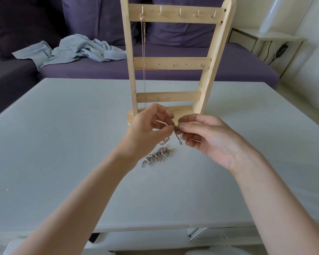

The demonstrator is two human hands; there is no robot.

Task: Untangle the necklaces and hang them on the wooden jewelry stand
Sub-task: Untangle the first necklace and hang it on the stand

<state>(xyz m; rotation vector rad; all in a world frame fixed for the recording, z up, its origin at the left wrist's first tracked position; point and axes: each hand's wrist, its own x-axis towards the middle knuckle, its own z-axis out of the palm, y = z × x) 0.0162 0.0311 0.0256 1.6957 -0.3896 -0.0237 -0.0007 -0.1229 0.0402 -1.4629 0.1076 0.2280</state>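
Observation:
A wooden jewelry stand (175, 61) with three hooked crossbars stands upright on the pale table (63, 144). A thin rose-gold necklace (143, 52) hangs from the leftmost top hook down to the base. In front of the stand's base, my left hand (147, 129) and my right hand (210, 138) meet, each pinching a silver chain at the same spot between thumb and fingertip. The chain trails down from the pinch to a tangled silver necklace heap (157, 155) lying on the table just below my hands.
A purple sofa (99, 69) runs behind the table with a crumpled light-blue garment (77, 50) on it. A small white side table (276, 41) with cables stands at the right rear. The table's near edge is below my forearms.

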